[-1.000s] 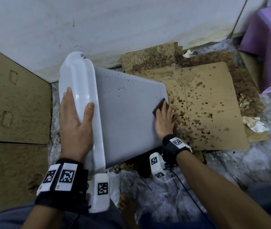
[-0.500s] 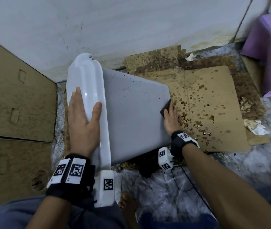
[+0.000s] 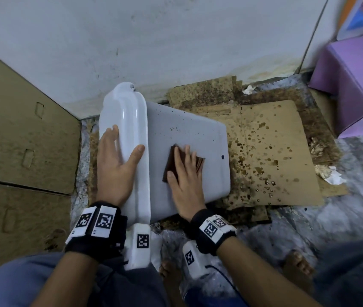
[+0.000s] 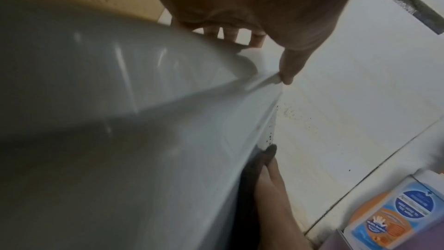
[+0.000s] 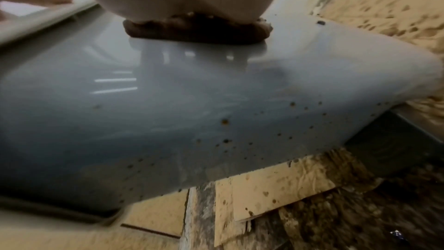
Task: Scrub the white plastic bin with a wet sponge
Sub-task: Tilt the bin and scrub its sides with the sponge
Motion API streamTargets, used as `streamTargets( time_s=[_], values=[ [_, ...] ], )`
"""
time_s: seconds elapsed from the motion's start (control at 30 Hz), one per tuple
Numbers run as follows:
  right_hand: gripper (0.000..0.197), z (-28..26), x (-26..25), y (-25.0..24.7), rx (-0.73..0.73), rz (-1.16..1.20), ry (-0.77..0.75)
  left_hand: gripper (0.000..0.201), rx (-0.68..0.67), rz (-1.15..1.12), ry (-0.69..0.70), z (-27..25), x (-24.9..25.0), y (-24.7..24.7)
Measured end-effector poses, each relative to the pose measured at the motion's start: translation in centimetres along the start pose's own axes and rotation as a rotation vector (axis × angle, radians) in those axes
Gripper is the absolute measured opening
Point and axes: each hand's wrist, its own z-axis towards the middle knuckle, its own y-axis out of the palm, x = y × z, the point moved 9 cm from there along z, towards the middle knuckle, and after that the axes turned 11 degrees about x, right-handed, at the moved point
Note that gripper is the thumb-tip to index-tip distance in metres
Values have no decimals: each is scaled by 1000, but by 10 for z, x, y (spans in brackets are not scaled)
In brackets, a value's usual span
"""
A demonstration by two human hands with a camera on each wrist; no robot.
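Observation:
The white plastic bin (image 3: 187, 134) lies on its side on stained cardboard, its rim to the left and brown specks on its upper side. My left hand (image 3: 118, 156) grips the rim, fingers over one side and thumb (image 4: 288, 67) on the other. My right hand (image 3: 185, 173) lies flat with straight fingers on a dark brown sponge (image 3: 171, 160) and presses it onto the middle of the bin's side. In the right wrist view the sponge (image 5: 197, 29) is squashed under my palm on the wet, glossy bin (image 5: 192, 102). The sponge (image 4: 252, 168) also shows in the left wrist view.
Brown-spotted cardboard (image 3: 276, 156) covers the floor right of the bin. More cardboard (image 3: 21, 129) stands at the left. A white wall (image 3: 154, 41) is just behind. A purple box (image 3: 353, 85) sits at the right, and crumpled tissue (image 3: 329, 176) lies near it. My bare feet (image 3: 171, 275) are below.
My right hand has slid the sponge left from the bin's right edge to the middle of its side. The left hand stays on the rim.

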Motion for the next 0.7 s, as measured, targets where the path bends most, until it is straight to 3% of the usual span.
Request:
streamTargets(
  time_s=[0.2,0.33,0.43,0.53,0.7],
  values=[
    [59,-30,-26,-1,-54,-52,-110,81,-11,-18,-42,-11,0,-5],
    [58,-41,-34,-5,0,-162,-142,76,76,-42,-81,-11,5,-19],
    [57,-49,-35,-10,70,-205,-144,84,134,13,-28,-4,11,-23],
    [58,-51,-36,-6,109,-162,-132,85,150,119,4,0,8,-18],
    [57,-50,-39,12,80,-66,-129,78,163,-17,-43,3,0,-12]
  ],
)
